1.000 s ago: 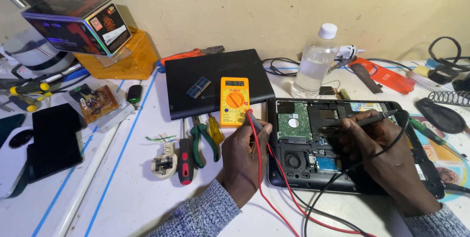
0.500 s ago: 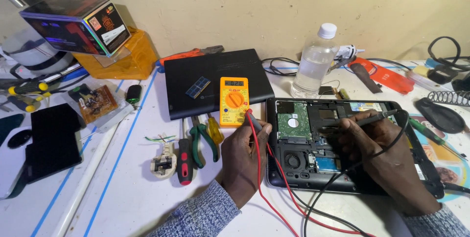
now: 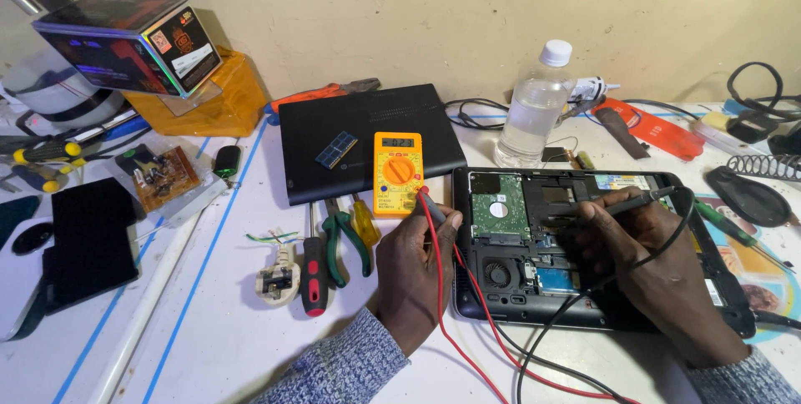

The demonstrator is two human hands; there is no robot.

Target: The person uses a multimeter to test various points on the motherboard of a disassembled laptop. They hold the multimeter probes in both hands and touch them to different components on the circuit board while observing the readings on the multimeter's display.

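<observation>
Head view: the opened laptop (image 3: 584, 245) lies bottom-up on the white table (image 3: 209, 329), at 3 o'clock from the frame centre, with its hard drive (image 3: 498, 208) and fan (image 3: 498, 273) exposed. The left hand (image 3: 413, 266) rests at the laptop's 9 o'clock edge; its fingers (image 3: 442, 222) are pressed together and pinch the red probe (image 3: 427, 204), whose tip reaches up to the lower edge of the yellow meter. The red lead (image 3: 484, 329) runs from it toward 6 o'clock. The right hand (image 3: 642, 254) lies over the laptop's middle; its fingers (image 3: 596, 216) pinch the black probe (image 3: 638, 199), which points toward 2 o'clock, and the black lead (image 3: 567, 320) trails down to 6 o'clock. The yellow meter (image 3: 398, 172) sits at 12 o'clock from the left hand, overlapping the black laptop cover (image 3: 367, 133). A memory stick (image 3: 336, 149) lies on that cover. Green-handled pliers (image 3: 342, 241), a red-handled screwdriver (image 3: 314, 275) and a white plug (image 3: 277, 275) lie at 9 o'clock from the left hand. A clear bottle (image 3: 534, 108) stands at 12 o'clock from the laptop.
</observation>
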